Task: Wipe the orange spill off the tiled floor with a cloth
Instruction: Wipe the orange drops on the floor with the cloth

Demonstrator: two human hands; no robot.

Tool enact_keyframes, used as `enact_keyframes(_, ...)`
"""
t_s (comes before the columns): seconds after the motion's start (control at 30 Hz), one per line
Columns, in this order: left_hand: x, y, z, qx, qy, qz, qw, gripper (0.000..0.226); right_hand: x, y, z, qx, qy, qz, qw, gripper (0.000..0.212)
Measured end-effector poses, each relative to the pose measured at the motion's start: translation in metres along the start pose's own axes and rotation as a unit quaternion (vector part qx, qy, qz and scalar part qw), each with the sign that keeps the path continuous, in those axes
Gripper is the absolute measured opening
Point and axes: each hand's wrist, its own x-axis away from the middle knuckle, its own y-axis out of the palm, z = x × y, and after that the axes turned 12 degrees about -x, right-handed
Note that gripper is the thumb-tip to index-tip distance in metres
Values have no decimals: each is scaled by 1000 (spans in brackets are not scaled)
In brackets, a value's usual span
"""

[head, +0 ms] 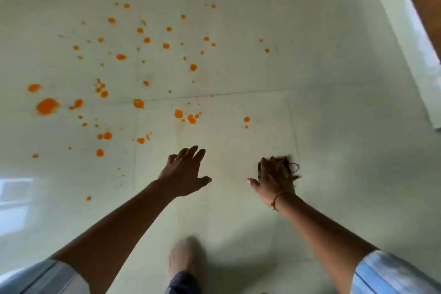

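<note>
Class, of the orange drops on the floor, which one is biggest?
The orange blob at the far left, just below a smaller drop; it is wider than all others.

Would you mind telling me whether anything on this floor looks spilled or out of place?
Yes: orange splashes speckle the pale tiled floor, densest ahead and left of the hands. The right hand holds a dark frayed cloth; the left hand is empty.

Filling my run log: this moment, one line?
left hand open | right hand holds dark cloth | orange spill unwiped
</note>
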Motion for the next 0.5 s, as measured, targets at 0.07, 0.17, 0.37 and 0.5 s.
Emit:
enact_keyframes(0.07,-35,40,0,-24,26,-17,999,85,-26,37,20,3,56,-2,998,79)
enact_keyframes(0.17,-89,80,3,-91,84,-13,992,87,-59,75,52,-18,103,25,994,73)
enact_keyframes(0.37,-169,104,2,-261,155,64,951,88,-138,74,72,-26,-3,170,985,67)
enact_keyframes(0.5,-185,105,-24,-347,185,116,912,87,-213,42,20,-26,-49,201,978,65)
